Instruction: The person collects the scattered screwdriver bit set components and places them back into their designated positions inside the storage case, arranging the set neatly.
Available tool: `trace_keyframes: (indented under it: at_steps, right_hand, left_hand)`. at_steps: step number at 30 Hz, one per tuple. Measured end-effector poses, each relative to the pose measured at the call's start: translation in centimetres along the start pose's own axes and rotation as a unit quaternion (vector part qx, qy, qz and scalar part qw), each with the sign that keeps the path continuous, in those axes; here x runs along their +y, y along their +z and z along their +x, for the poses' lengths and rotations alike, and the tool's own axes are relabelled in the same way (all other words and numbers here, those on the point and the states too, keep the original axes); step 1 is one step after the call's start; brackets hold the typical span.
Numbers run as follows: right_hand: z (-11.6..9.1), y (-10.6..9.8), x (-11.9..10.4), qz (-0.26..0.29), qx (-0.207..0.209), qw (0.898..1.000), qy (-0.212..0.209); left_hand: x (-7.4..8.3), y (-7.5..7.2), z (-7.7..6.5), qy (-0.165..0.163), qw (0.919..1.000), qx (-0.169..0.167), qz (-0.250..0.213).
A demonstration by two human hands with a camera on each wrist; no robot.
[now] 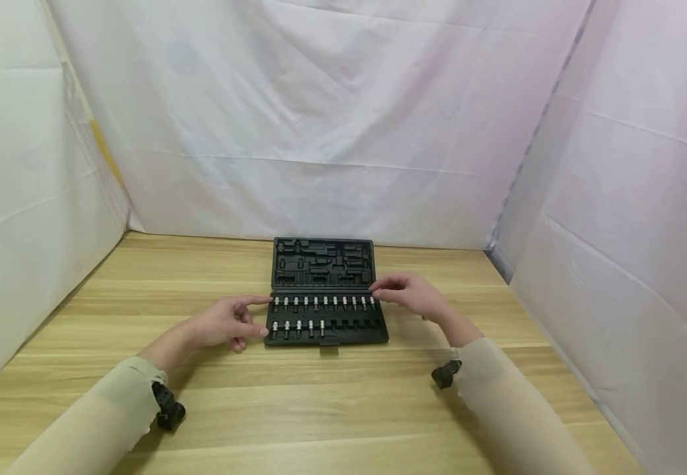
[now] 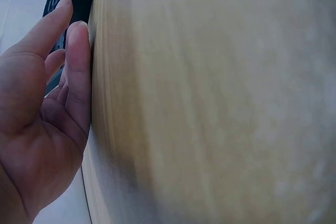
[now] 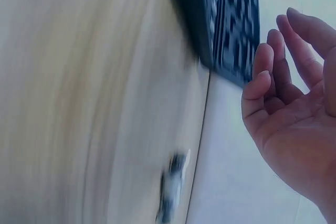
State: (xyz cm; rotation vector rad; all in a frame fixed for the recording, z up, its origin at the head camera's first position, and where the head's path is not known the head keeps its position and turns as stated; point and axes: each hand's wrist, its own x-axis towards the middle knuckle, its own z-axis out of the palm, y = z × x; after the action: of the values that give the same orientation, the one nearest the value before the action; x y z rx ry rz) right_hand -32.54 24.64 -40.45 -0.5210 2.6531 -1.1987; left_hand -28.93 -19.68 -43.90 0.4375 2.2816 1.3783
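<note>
A black socket case (image 1: 327, 335) lies unfolded on the wooden table, its lid (image 1: 367, 267) laid back toward the rear cloth. Silver bit sockets (image 1: 316, 303) line the upper row, and several more fill the left part of the lower row. My left hand (image 1: 224, 322) is at the case's left edge, index finger and thumb stretched out with their tips right at the rim. Over the upper row's right end reaches my right hand (image 1: 413, 295), fingers loosely bent. In the right wrist view, nothing shows between those fingers (image 3: 263, 56).
Wood-grain table (image 1: 319, 409) surrounds the case. White cloth (image 1: 319, 119) hangs behind it and along both sides. Each sleeve carries a small black wrist camera (image 1: 169, 410). A blurred dark-and-pale object (image 3: 170, 187) appears by the table's edge in the right wrist view.
</note>
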Motion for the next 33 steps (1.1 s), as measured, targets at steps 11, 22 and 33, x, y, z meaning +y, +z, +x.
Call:
trace_keyframes:
  at_steps: [11, 22, 33]
  right_hand:
    - [-3.5, -4.9, 5.2, -0.010, 0.040, 0.998, 0.047]
    - [-5.4, -6.9, 8.6, -0.084, 0.024, 0.995, 0.048]
    - [-5.3, -7.4, 9.4, -0.100, 0.000, 0.993, 0.067]
  left_hand:
    - [0.1, 0.1, 0.0, 0.009, 0.9999, -0.005, 0.003]
    - [0.1, 0.1, 0.1, 0.011, 0.9999, -0.003, 0.003]
    - [-0.1, 0.0, 0.1, 0.003, 1.0000, 0.001, 0.005]
